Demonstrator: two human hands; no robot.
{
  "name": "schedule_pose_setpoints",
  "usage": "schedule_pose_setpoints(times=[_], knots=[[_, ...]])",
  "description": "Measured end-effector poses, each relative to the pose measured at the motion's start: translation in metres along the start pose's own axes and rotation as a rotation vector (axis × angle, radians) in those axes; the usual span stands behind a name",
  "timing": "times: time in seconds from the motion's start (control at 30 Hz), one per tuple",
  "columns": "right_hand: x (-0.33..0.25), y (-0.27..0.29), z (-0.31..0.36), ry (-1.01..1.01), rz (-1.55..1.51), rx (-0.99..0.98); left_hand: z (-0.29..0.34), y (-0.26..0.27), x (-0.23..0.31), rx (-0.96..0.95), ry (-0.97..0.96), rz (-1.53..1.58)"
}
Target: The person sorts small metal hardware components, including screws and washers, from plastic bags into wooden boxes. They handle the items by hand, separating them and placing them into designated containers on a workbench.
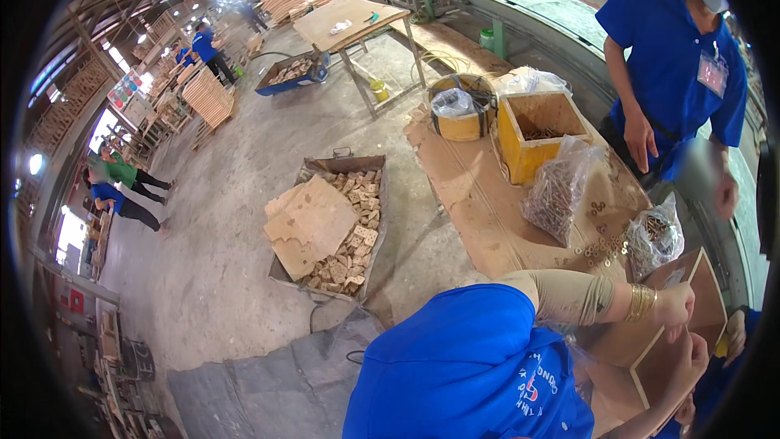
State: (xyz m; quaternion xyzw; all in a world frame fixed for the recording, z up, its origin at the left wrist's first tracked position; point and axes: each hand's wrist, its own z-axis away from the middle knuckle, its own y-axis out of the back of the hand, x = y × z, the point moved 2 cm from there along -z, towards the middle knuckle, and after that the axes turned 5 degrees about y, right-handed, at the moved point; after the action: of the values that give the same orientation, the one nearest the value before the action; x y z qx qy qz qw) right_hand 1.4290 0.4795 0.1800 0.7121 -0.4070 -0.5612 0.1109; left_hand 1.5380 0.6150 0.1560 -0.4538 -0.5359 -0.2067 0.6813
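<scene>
At the lower right, my left hand [674, 306], with gold bracelets at the wrist, has its fingers pinched together. My right hand [691, 362] meets it fingertip to fingertip, also closed. Whatever lies between them is too small to make out. Both hands are over a light wooden box-like piece [689, 284] with upright panels. Another person's hand [735, 335] is by its far right side. Close to my left wrist sits a clear bag of metal fittings [655, 236]. Small metal rings [600, 252] lie loose on the cardboard [479, 211] beside it.
Behind are a clear bag of screws [561, 199], a yellow wooden box [524, 146] of screws and a yellow bucket [460, 126]. A crate of wooden blocks [367, 211] stands on the floor. A co-worker [678, 73] stands at the right, beside a long green-topped line [561, 12].
</scene>
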Motion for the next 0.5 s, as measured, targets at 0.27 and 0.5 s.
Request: schedule_pose_setpoints(times=[0.27,0.5], knots=[[-0.03,-0.003,-0.002,0.018,0.197,-0.098,-0.003,-0.019,0.001,-0.007,0.023,-0.096],[0.01,0.005,0.008,-0.072,-0.252,-0.17,-0.001,-0.024,-0.002,-0.032,0.111,-0.06]])
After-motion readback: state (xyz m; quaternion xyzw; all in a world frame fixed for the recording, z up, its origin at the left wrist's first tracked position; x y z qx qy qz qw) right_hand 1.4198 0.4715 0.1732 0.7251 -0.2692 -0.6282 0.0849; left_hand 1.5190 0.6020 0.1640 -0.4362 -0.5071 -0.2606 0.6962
